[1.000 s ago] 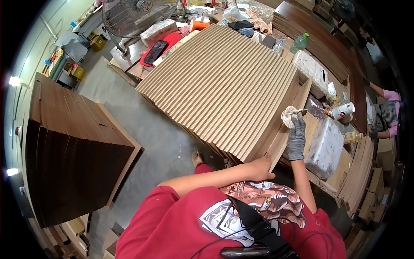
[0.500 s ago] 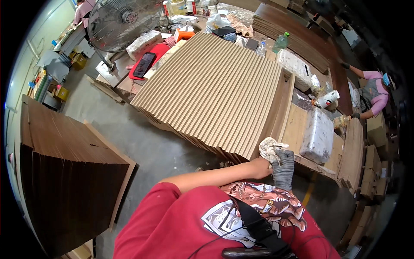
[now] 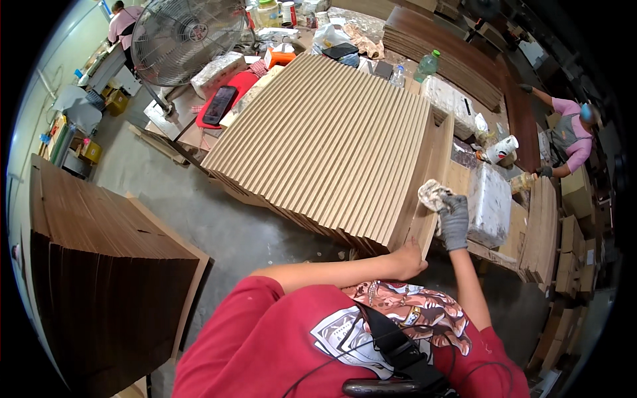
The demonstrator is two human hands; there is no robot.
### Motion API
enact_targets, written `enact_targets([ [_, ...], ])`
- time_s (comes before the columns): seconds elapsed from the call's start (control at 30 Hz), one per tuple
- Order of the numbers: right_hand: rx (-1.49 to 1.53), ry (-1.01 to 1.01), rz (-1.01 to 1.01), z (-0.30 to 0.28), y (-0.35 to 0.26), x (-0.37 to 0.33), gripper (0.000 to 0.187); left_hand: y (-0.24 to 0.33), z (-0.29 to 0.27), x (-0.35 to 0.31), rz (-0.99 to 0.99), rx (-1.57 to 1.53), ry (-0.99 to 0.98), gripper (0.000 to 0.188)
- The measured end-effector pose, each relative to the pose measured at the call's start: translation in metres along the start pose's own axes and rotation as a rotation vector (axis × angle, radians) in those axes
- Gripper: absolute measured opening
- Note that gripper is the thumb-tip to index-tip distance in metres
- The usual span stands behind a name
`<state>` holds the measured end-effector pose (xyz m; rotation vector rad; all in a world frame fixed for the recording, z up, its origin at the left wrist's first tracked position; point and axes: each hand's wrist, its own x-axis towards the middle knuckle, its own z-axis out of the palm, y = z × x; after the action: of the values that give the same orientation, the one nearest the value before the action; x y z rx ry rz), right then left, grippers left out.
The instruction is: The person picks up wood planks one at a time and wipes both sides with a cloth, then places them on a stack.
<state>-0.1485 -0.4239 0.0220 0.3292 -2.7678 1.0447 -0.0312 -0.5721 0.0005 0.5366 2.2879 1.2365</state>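
A large stack of overlapping brown boards [image 3: 318, 146] with pale edges lies fanned out in front of me. At its right side is a flat brown board [image 3: 434, 159], running away from me. My bare left hand [image 3: 408, 261] grips the near end of this board, with part of the fingers hidden beneath it. Just right of the board, my right hand [image 3: 454, 222] wears a grey glove. It is closed on a crumpled, stained cream rag [image 3: 434, 194], held over the board's right edge.
White wrapped blocks [image 3: 490, 202] stand on the table at right, near a white cup [image 3: 502, 150]. A fan [image 3: 192, 40] and a phone [image 3: 219, 105] on red material are at far left. A tall board stack [image 3: 99, 265] stands left. A co-worker [image 3: 574, 136] is at right.
My right hand has moved away from my body and slightly right with the rag, apart from my left hand. The left hand's fingers now show at the board's near end.
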Motion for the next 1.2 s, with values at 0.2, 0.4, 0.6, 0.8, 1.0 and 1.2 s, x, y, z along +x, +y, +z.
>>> enact_targets([
  [0.2, 0.083, 0.034, -0.076, 0.011, 0.085, 0.117, 0.025, 0.020, -0.016, -0.007, 0.065, -0.023, -0.044, 0.076],
  [0.4, -0.138, 0.076, -0.205, 0.034, 0.066, 0.178, 0.022, -0.004, -0.017, -0.002, 0.075, -0.082, 0.019, 0.090],
  [0.6, -0.031, -0.008, -0.041, 0.074, 0.079, 0.181, 0.028, 0.008, -0.080, -0.033, 0.098, -0.507, -0.003, 0.069],
  [0.8, 0.541, -0.051, 0.118, 0.081, 0.099, 0.182, 0.031, -0.002, -0.145, -0.088, 0.164, -0.729, 0.147, 0.051],
  [1.0, 0.215, 0.083, 0.158, 0.045, 0.161, 0.164, 0.038, -0.090, -0.241, -0.173, -0.028, -0.604, 0.775, 0.032],
  [1.2, 0.416, 0.141, 0.169, 0.041, 0.185, 0.166, 0.042, -0.211, -0.331, -0.255, -0.507, 0.222, 1.276, 0.033],
])
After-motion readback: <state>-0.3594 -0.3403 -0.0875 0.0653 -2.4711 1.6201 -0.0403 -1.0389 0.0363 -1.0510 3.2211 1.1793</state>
